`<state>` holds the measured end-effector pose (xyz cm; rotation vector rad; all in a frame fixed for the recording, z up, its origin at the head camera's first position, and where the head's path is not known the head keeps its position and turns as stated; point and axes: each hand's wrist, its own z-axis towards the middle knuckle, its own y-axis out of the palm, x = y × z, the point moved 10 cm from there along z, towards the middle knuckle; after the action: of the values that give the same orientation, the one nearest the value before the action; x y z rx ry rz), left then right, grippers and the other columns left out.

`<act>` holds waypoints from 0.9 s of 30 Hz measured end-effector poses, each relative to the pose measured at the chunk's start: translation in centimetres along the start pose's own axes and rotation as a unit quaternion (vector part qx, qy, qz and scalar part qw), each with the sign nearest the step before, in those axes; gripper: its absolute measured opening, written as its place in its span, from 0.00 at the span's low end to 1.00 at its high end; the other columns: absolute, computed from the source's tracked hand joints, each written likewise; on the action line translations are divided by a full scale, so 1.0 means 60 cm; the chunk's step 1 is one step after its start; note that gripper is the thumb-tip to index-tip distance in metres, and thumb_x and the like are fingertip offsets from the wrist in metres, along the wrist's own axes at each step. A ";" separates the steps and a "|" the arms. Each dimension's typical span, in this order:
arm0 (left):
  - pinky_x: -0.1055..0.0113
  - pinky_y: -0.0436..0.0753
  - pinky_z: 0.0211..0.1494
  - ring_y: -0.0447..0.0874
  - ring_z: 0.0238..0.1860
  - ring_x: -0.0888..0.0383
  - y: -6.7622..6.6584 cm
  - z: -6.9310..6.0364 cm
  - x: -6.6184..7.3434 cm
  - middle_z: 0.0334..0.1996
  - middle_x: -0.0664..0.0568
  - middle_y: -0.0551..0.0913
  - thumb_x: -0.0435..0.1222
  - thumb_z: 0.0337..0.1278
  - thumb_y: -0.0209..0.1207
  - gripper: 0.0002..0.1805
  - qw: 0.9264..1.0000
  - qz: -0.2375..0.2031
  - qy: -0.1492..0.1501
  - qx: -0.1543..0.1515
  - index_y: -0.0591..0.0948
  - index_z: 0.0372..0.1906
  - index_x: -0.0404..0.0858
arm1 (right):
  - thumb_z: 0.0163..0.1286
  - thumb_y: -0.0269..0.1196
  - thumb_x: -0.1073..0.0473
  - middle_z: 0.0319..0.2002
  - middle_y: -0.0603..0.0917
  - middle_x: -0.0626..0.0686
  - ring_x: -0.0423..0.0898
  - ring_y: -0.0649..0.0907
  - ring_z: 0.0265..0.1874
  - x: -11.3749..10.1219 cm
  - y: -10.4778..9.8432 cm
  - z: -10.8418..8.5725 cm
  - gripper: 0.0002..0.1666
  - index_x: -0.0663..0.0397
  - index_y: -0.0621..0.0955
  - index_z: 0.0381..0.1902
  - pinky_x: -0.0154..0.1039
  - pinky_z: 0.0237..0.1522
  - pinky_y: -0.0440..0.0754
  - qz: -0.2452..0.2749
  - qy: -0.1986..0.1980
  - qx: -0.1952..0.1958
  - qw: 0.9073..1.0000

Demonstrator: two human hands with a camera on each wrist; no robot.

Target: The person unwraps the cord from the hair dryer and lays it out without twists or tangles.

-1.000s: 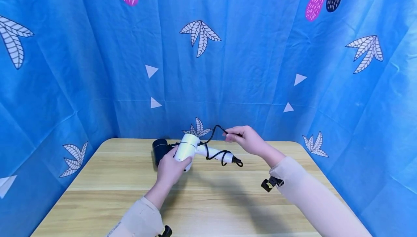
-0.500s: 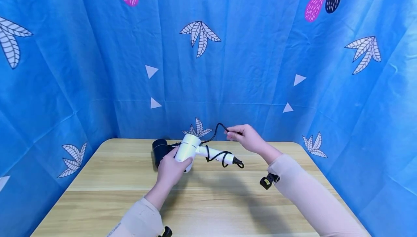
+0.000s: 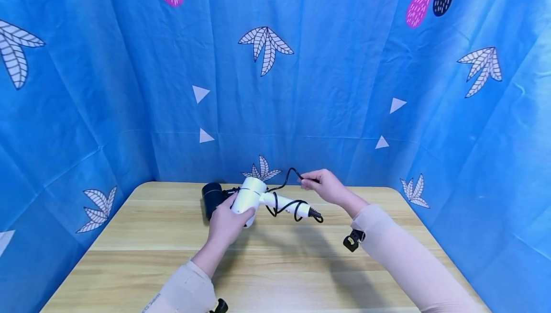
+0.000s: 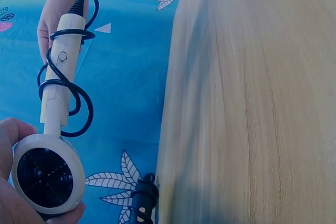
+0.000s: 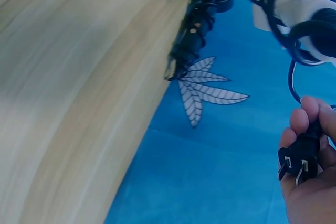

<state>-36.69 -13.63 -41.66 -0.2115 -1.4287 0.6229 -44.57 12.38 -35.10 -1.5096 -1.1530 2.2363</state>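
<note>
Left hand (image 3: pixel 225 222) gripping hairdryer (image 3: pixel 249 195), right hand (image 3: pixel 325 186) holding plug (image 5: pixel 303 153) — black dryer (image 3: pixel 211 200), probably

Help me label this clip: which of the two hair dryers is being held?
The white hair dryer: the left hand grips its barrel and the right hand holds its plug. The black hair dryer lies on the table.

This looks like a little work booth: blue cloth (image 3: pixel 336 93) hangs left, right and far around the wooden tabletop (image 3: pixel 267 274).
</note>
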 end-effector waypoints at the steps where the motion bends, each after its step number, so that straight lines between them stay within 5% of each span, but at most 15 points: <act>1: 0.47 0.83 0.51 0.80 0.56 0.41 0.001 0.000 0.000 0.63 0.38 0.77 0.50 0.54 0.70 0.43 1.000 0.000 0.000 0.000 0.70 0.72 0.38 | 0.76 0.57 0.63 0.45 0.88 0.60 0.55 0.87 0.47 0.003 0.003 0.000 0.18 0.67 0.82 0.58 0.48 0.53 0.83 -0.003 -0.001 -0.003 1.000; 13: 0.47 0.83 0.49 0.81 0.55 0.41 0.002 0.001 -0.002 0.63 0.38 0.77 0.51 0.52 0.70 0.43 1.000 -0.010 -0.001 0.006 0.70 0.72 0.38 | 0.75 0.58 0.65 0.36 0.89 0.54 0.49 0.88 0.38 0.037 0.030 -0.004 0.15 0.67 0.84 0.53 0.42 0.46 0.85 -0.045 -0.029 -0.028 0.998; 22: 0.48 0.83 0.49 0.81 0.55 0.41 0.003 -0.003 0.001 0.63 0.38 0.78 0.49 0.53 0.70 0.43 1.000 -0.024 0.003 0.004 0.71 0.72 0.37 | 0.72 0.60 0.68 0.45 0.88 0.60 0.53 0.87 0.46 0.052 0.054 -0.016 0.13 0.67 0.86 0.49 0.44 0.48 0.84 -0.102 -0.072 -0.036 0.991; 27: 0.48 0.83 0.49 0.80 0.55 0.41 0.001 -0.001 -0.001 0.63 0.38 0.77 0.49 0.53 0.70 0.42 1.000 -0.029 -0.004 0.004 0.70 0.72 0.38 | 0.70 0.61 0.70 0.41 0.89 0.56 0.49 0.87 0.41 0.056 0.062 -0.026 0.11 0.63 0.88 0.45 0.42 0.46 0.84 -0.112 -0.086 -0.037 0.989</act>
<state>-36.63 -13.57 -41.75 -0.1603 -1.4345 0.5832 -43.88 12.53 -40.30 -1.1625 -1.3946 2.2241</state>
